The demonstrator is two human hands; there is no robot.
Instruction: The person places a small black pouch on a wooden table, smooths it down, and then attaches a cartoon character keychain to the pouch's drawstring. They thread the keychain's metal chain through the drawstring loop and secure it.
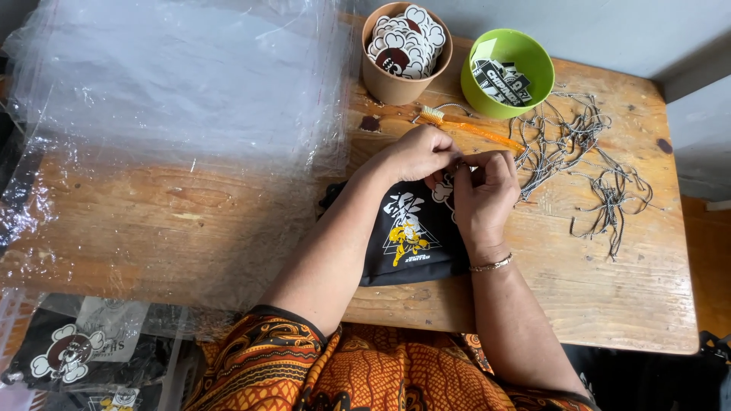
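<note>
A small black fabric pouch (411, 240) with a white and yellow print lies on the wooden table (228, 221) in front of me. My left hand (419, 152) and my right hand (483, 190) meet at its top edge, fingers pinched together on a small white tag or cord there; what exactly sits between the fingertips is hidden. A thin bracelet (491, 265) circles my right wrist.
A brown paper cup (388, 80) of white cut-out tags and a green bowl (533, 65) of black labels stand at the back. An orange toothbrush (468, 125) lies near them. Several loose grey cords (594, 164) spread at right. Clear plastic bags (183, 91) cover the left.
</note>
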